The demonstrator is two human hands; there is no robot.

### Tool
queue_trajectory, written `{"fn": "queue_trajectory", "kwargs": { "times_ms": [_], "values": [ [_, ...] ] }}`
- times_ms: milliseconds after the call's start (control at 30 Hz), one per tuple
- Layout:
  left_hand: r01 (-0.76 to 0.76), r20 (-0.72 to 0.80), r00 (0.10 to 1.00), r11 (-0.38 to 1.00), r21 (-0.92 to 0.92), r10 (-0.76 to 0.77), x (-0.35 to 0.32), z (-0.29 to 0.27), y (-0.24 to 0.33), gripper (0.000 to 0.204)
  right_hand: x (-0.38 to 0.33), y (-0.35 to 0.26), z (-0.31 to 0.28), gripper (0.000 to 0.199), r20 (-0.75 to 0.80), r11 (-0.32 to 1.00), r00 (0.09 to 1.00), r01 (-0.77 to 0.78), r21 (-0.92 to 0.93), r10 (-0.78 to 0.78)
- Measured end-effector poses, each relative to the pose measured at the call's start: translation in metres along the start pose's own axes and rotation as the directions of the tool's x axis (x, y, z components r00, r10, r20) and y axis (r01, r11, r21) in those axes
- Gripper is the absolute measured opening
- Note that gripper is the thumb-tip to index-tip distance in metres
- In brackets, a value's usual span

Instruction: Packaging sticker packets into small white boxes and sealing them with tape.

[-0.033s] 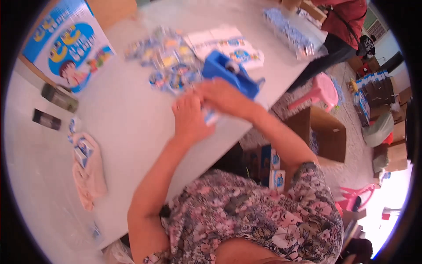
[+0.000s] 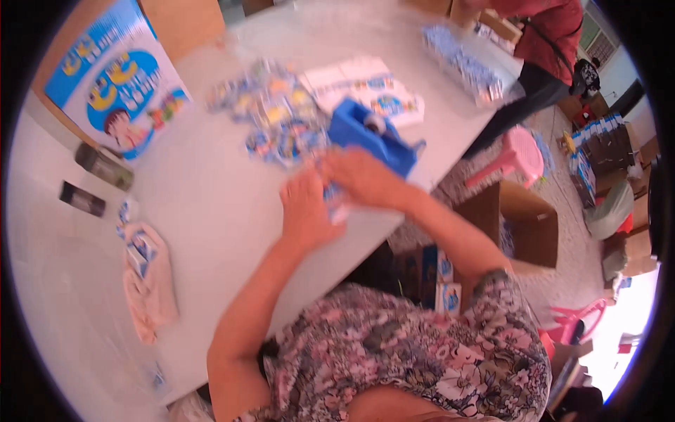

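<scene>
Close to the table's near edge, my left hand (image 2: 307,207) is closed around a small blue-and-white packet (image 2: 333,199), blurred and mostly covered by the fingers. Bent over its upper end, my right hand (image 2: 362,176) has its fingers pinched together against the left fingertips. Just beyond the right hand stands a blue tape dispenser (image 2: 351,128) with a roll in it. A loose heap of small clear packets (image 2: 264,102) with blue and yellow contents lies past my hands. Beside the heap is a flat white printed sheet or bag (image 2: 334,76).
At far left stands a blue-and-white printed carton (image 2: 133,88), with two dark-lidded jars (image 2: 104,167) by it. A pinkish cloth (image 2: 151,292) lies lower left. A clear bag of blue packets (image 2: 460,63) is near a person in red (image 2: 548,35). Right: a pink stool (image 2: 522,151), an open cardboard box (image 2: 527,221).
The whole view has shifted slightly, so the table things sit a little lower and to the right. Both hands stay together at the packet, with the right fingers slightly moved.
</scene>
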State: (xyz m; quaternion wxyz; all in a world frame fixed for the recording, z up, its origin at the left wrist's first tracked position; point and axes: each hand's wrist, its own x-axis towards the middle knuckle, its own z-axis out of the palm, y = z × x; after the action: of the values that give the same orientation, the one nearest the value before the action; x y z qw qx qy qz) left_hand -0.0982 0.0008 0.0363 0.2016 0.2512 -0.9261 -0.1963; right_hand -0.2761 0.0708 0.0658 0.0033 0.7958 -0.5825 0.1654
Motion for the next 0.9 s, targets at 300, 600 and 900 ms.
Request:
{"fn": "queue_trajectory", "kwargs": {
  "times_ms": [300,600,900],
  "values": [
    [-0.229,0.054,0.971,0.972,-0.041,0.232,-0.062,-0.042,-0.006,0.086,-0.024,-0.069,-0.007,0.109,0.236,0.998,0.97,-0.061,-0.019,0.063],
    [-0.231,-0.017,0.972,0.954,-0.191,0.232,-0.067,-0.042,-0.001,0.095,-0.032,-0.07,0.005,0.106,-0.015,1.0,1.0,0.024,-0.012,-0.025],
    [0.114,0.018,0.982,0.514,-0.85,-0.189,-0.083,-0.034,-0.086,0.075,-0.02,-0.086,-0.013,0.116,0.362,0.993,0.926,-0.119,0.012,0.107]
  ]
}}
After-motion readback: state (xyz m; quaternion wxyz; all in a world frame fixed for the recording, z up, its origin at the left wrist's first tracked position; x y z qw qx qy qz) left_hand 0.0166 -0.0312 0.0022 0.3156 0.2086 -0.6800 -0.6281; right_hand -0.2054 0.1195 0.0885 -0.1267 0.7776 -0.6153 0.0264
